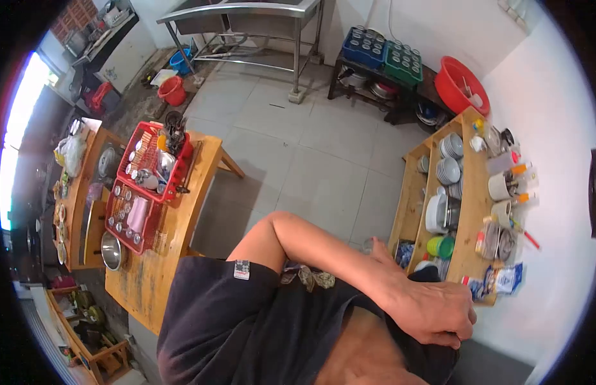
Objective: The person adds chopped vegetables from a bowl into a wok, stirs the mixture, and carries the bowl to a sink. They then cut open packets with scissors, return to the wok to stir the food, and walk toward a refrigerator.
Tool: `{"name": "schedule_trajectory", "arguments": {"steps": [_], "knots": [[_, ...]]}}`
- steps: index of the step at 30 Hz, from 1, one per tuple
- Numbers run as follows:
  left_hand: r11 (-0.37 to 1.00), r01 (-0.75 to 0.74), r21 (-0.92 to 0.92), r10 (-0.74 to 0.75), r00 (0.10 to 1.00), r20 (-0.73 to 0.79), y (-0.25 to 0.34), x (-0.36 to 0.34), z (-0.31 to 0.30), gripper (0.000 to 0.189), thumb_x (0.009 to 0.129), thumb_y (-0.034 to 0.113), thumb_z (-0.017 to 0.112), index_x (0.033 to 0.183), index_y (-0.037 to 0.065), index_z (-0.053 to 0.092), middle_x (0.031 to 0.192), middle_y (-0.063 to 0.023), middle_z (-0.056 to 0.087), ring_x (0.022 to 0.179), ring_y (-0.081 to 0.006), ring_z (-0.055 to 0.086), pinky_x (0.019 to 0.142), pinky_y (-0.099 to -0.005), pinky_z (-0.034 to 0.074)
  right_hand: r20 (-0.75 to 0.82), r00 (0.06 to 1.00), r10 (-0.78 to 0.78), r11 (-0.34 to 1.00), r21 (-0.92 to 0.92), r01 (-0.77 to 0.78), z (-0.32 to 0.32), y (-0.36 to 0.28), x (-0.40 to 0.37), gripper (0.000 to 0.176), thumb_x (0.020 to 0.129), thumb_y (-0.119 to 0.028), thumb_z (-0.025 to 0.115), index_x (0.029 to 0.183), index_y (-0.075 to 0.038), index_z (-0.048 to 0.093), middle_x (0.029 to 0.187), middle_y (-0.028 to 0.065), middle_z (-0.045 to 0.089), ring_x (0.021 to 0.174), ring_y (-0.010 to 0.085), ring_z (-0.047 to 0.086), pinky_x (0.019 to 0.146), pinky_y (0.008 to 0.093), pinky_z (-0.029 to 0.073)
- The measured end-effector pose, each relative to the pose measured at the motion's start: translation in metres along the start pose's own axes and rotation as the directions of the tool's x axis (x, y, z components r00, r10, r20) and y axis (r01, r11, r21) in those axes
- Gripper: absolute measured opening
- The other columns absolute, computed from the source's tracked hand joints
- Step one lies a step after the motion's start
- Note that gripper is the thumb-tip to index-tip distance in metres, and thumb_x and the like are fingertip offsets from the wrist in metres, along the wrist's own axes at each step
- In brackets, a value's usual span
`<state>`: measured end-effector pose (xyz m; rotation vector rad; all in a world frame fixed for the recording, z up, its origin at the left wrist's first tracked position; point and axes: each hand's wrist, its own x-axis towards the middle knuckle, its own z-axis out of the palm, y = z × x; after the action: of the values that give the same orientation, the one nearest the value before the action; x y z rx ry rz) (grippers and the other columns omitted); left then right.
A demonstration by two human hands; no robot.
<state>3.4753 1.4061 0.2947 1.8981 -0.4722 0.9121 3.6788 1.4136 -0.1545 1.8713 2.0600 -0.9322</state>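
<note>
My left arm crosses my body, and its hand (439, 312) lies at my right shoulder. Its fingers curl down, closed on the dark cloth of my black shirt (221, 321). Beyond the left forearm, part of my right hand (383, 252) shows beside the wooden shelf. A thumb or finger points up next to a clear item that looks like a glass (368, 244). The left forearm hides the rest of that hand. A patterned cloth (307, 278) hangs at my front.
At the left, a wooden table (134, 285) holds red baskets (173, 186) and a metal bowl (112, 251). The wooden shelf (472, 218) at the right bears stacked bowls, cups and jars. A metal sink (246, 9), glass crates (404, 62) and a red basin (447, 80) stand farther back.
</note>
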Motion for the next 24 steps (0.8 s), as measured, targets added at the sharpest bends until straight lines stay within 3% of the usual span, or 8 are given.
{"name": "schedule_trajectory", "arguments": {"steps": [3,6,9,15,19,22,23,24], "knots": [[0.987,-0.010,0.162,0.024,0.996,-0.087,-0.035,0.011,-0.063,0.019,0.076,0.018,0.061,0.071,0.003,0.051,0.071,-0.0113,0.052,0.075,-0.0298,0.053,0.076,-0.0404,0.039,0.173,0.981,-0.092,0.981,-0.152,0.119,-0.093,-0.010,0.097,0.088,0.053,-0.029,0.082,0.124,-0.005,0.037,0.116,0.0216,0.050,0.105,0.0382,0.051,0.087,0.0435,0.045],[0.969,0.038,0.242,0.004,0.985,-0.173,-0.064,0.006,-0.136,0.016,0.077,0.016,0.060,0.074,0.002,0.053,0.073,-0.0116,0.053,0.075,-0.0299,0.054,0.074,-0.0395,0.041,0.213,0.956,-0.200,0.895,-0.358,0.266,-0.184,-0.037,0.191,0.083,0.054,-0.028,0.082,0.122,-0.010,0.038,0.121,0.0184,0.047,0.104,0.0366,0.053,0.085,0.0423,0.046],[0.975,0.052,0.216,-0.003,0.975,-0.224,-0.081,-0.011,-0.218,0.015,0.078,0.012,0.058,0.075,0.001,0.050,0.072,-0.0129,0.053,0.074,-0.0320,0.054,0.069,-0.0397,0.041,0.055,0.919,-0.390,0.838,-0.393,0.379,-0.261,-0.055,0.293,0.081,0.055,-0.026,0.080,0.122,-0.011,0.038,0.117,0.0167,0.049,0.104,0.0354,0.053,0.087,0.0438,0.045],[0.986,0.100,0.133,-0.062,0.962,-0.265,-0.089,-0.054,-0.379,0.017,0.078,0.010,0.056,0.073,-0.002,0.046,0.072,-0.0169,0.052,0.072,-0.0363,0.054,0.059,-0.0424,0.041,-0.195,0.905,-0.377,0.886,-0.363,0.290,-0.441,-0.184,0.419,0.079,0.056,-0.027,0.079,0.120,-0.013,0.036,0.116,0.0157,0.049,0.100,0.0353,0.055,0.084,0.0431,0.046],[0.984,0.179,-0.012,-0.177,0.960,-0.217,-0.092,-0.067,-0.475,0.015,0.077,0.010,0.058,0.075,-0.002,0.048,0.073,-0.0165,0.055,0.069,-0.0372,0.056,0.056,-0.0412,0.042,-0.208,0.816,-0.540,0.815,-0.371,0.445,-0.541,-0.275,0.490,0.077,0.056,-0.027,0.079,0.119,-0.015,0.036,0.114,0.0170,0.050,0.102,0.0359,0.054,0.083,0.0438,0.046],[0.981,0.174,-0.081,-0.183,0.977,-0.113,-0.088,-0.073,-0.541,0.033,0.082,0.028,0.056,0.087,-0.005,0.058,0.074,-0.0248,0.057,0.075,-0.0359,0.060,0.064,-0.0428,0.046,-0.192,0.787,-0.586,0.797,-0.314,0.516,-0.611,-0.355,0.533,0.075,0.057,-0.027,0.078,0.119,-0.013,0.038,0.110,0.0156,0.052,0.099,0.0344,0.054,0.082,0.0423,0.044],[0.986,0.064,-0.153,-0.100,0.966,-0.239,-0.088,-0.077,-0.556,0.036,0.083,0.029,0.056,0.072,-0.005,0.054,0.057,-0.0222,0.049,0.057,-0.0366,0.055,0.054,-0.0425,0.042,-0.192,0.761,-0.619,0.772,-0.324,0.547,-0.632,-0.377,0.554,0.075,0.057,-0.026,0.078,0.119,-0.013,0.039,0.108,0.0155,0.053,0.099,0.0342,0.054,0.082,0.0418,0.044],[0.983,-0.003,-0.181,-0.036,0.977,-0.210,-0.092,-0.087,-0.582,0.034,0.084,0.028,0.055,0.073,-0.005,0.054,0.058,-0.0217,0.049,0.057,-0.0358,0.054,0.053,-0.0418,0.041,-0.192,0.734,-0.652,0.746,-0.334,0.576,-0.651,-0.400,0.575,0.074,0.056,-0.026,0.078,0.118,-0.012,0.039,0.106,0.0154,0.054,0.098,0.0340,0.055,0.082,0.0413,0.044]]}}
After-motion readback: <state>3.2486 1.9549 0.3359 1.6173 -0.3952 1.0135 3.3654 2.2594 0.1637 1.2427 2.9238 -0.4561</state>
